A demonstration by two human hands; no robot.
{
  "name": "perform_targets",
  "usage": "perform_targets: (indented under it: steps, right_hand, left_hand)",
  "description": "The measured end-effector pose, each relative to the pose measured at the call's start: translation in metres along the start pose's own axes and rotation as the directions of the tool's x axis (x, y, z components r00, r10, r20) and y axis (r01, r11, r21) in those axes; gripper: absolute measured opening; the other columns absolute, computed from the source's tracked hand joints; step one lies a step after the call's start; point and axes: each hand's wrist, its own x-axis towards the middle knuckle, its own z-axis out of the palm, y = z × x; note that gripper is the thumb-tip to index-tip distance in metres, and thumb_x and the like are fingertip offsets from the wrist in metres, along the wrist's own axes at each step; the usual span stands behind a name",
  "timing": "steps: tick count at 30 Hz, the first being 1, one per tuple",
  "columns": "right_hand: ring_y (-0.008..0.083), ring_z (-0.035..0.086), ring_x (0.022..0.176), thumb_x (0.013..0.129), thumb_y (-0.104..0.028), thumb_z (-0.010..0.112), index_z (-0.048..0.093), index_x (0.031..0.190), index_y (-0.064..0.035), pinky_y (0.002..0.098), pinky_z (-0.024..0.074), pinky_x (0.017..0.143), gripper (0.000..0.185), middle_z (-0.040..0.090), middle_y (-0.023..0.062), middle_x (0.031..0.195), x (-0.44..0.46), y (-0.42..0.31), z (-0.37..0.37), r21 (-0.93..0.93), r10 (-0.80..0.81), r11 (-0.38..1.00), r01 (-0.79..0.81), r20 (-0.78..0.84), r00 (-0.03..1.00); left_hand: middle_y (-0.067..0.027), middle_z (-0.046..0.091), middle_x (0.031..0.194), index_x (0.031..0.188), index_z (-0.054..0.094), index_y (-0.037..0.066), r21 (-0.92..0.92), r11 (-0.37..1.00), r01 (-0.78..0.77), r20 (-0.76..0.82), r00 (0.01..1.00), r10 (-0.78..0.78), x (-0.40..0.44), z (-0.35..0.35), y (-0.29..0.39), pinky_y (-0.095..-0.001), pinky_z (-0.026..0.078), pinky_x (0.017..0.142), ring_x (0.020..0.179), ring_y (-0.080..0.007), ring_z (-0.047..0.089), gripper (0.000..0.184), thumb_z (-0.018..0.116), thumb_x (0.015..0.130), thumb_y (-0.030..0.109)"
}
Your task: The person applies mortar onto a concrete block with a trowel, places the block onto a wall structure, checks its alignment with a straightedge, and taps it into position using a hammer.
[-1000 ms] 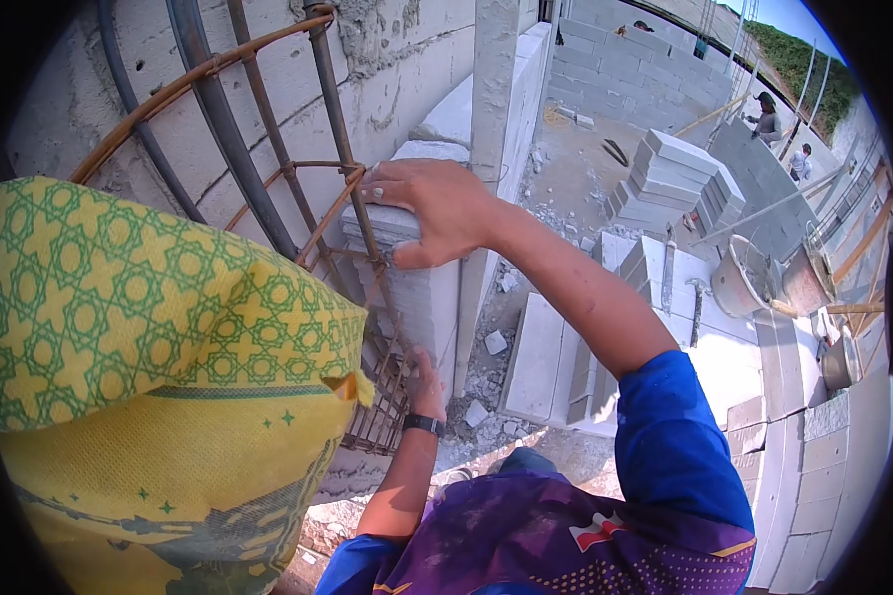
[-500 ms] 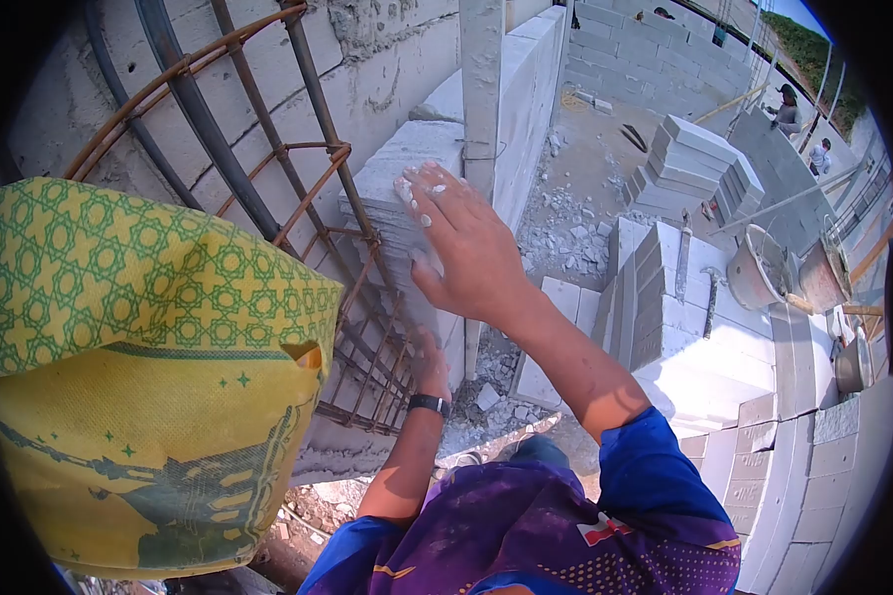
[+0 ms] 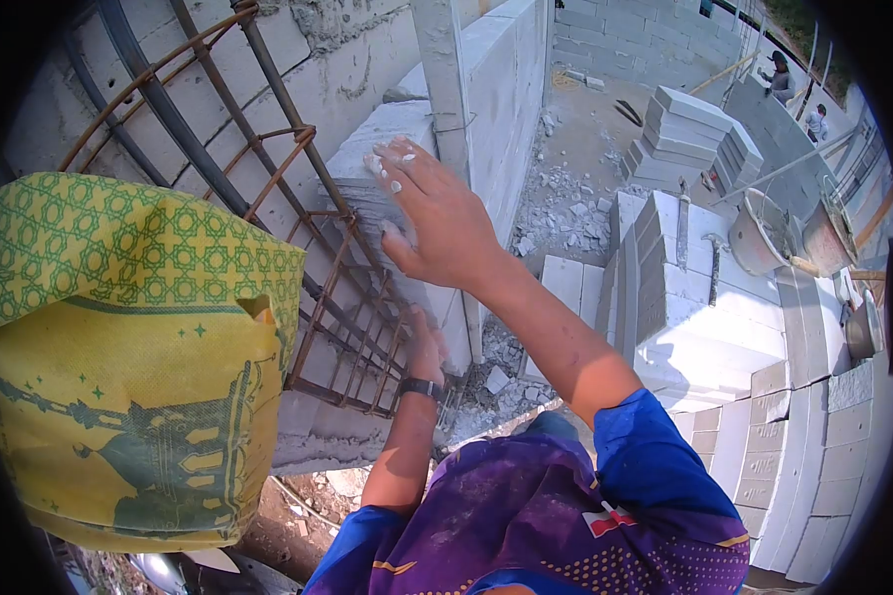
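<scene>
My right hand (image 3: 435, 213) is open, palm toward the rough end of a white block wall (image 3: 382, 149), its fingers spread a little and dusted with white. Whether it touches the block is unclear. Lower down, my left hand (image 3: 424, 347), with a black band at the wrist, lies along the lower part of the same wall end, beside the rusty rebar cage (image 3: 342, 327). Its fingers are extended and partly in shade. A yellow and green woven bag (image 3: 139, 367) fills the left side.
A pale upright post (image 3: 445, 89) stands behind my right hand. To the right are stacked white blocks (image 3: 704, 327), a hammer (image 3: 715, 268), buckets (image 3: 759, 230) and rubble (image 3: 565, 203). Two people (image 3: 781, 77) are far off at upper right.
My right hand has come off the rebar and block edge, with its fingers now raised and spread. My left hand stays low by the wall end. The view has shifted, moving the bag left.
</scene>
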Motion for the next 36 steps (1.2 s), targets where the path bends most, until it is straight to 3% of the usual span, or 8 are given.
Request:
perform_targets:
  steps: [3,5,9,17,21,28,32,36]
  right_hand:
    - [0.0401,0.052,0.138,0.081,-0.016,0.070,0.054,0.141,0.0042,0.0474,0.0449,0.112,0.065,0.057,0.0223,0.141,-0.026,0.007,-0.003,0.123,0.069,0.991,-0.046,-0.184,0.981]
    - [0.0387,0.054,0.135,0.086,-0.016,0.069,0.053,0.144,0.0034,0.0467,0.0461,0.110,0.063,0.057,0.0224,0.141,-0.058,0.023,-0.010,0.082,0.125,0.991,-0.107,-0.276,0.953]
    - [0.0341,0.058,0.129,0.093,-0.025,0.071,0.053,0.146,0.0009,0.0467,0.0473,0.106,0.061,0.058,0.0212,0.139,-0.096,0.068,0.014,0.330,0.663,0.732,-0.596,-0.139,0.736]
    - [0.0362,0.065,0.106,0.096,-0.031,0.072,0.057,0.142,0.0014,0.0410,0.0522,0.090,0.058,0.064,0.0196,0.115,-0.108,0.110,0.040,0.246,0.633,0.730,-0.637,0.108,0.767]
    - [0.0409,0.064,0.093,0.096,-0.028,0.071,0.057,0.142,0.0013,0.0435,0.0516,0.082,0.057,0.063,0.0193,0.103,-0.114,0.113,0.045,0.277,0.563,0.788,-0.550,0.035,0.825]
    - [0.0392,0.068,0.097,0.094,-0.032,0.074,0.056,0.144,0.0007,0.0437,0.0547,0.083,0.062,0.067,0.0199,0.108,-0.120,0.131,0.043,0.313,0.545,0.767,-0.560,0.141,0.826]
    - [0.0353,0.070,0.093,0.092,-0.035,0.076,0.057,0.144,0.0000,0.0405,0.0569,0.077,0.065,0.069,0.0169,0.105,-0.124,0.128,0.046,0.286,0.546,0.785,-0.549,0.096,0.832]
    - [0.0316,0.070,0.087,0.086,-0.032,0.082,0.059,0.143,-0.0011,0.0378,0.0571,0.071,0.068,0.070,0.0140,0.103,-0.117,0.127,0.046,0.354,0.581,0.732,-0.583,0.122,0.804]
  left_hand:
    - [-0.0200,0.044,0.157,0.160,0.031,-0.001,0.163,0.973,-0.166,0.102,0.983,0.151,-0.041,-0.004,0.016,-0.0416,0.041,0.110,0.139,-0.0276,0.048,0.101,0.067,0.093,0.066]
    - [-0.0250,0.043,0.156,0.161,0.026,-0.002,0.151,0.844,-0.514,0.097,0.858,0.505,-0.043,-0.006,-0.007,-0.0416,0.040,0.113,0.139,-0.0288,0.049,0.088,0.076,0.097,0.035]
    - [-0.0258,0.044,0.155,0.162,0.022,0.000,0.282,0.617,-0.735,0.002,0.643,0.766,-0.098,0.028,0.018,-0.0474,0.037,0.116,0.142,-0.0326,0.044,0.087,0.074,0.096,0.023]
    - [-0.0302,0.031,0.161,0.162,0.023,-0.003,0.651,0.220,-0.726,0.070,0.346,0.935,-0.094,0.040,0.032,-0.0535,0.027,0.122,0.149,-0.0447,0.033,0.100,0.082,0.085,0.019]
    - [-0.0348,0.030,0.160,0.157,0.024,-0.011,0.786,0.204,-0.583,0.070,0.413,0.908,-0.078,0.039,0.050,-0.0533,0.024,0.124,0.149,-0.0462,0.031,0.109,0.090,0.078,0.025]
    - [-0.0233,0.061,0.133,0.133,0.054,-0.011,0.521,0.665,-0.534,-0.056,0.756,0.652,-0.074,0.055,0.107,-0.0414,0.045,0.106,0.119,-0.0288,0.059,0.081,0.096,0.073,0.023]
    - [-0.0139,0.070,0.110,0.120,0.063,-0.008,0.699,0.408,-0.588,-0.028,0.547,0.837,-0.046,0.040,0.087,-0.0371,0.051,0.095,0.099,-0.0215,0.064,0.060,0.095,0.075,0.015]
    - [-0.0137,0.069,0.114,0.119,0.063,-0.007,0.671,0.538,-0.510,-0.089,0.665,0.741,-0.061,0.053,0.096,-0.0360,0.051,0.095,0.101,-0.0217,0.064,0.056,0.094,0.075,0.009]
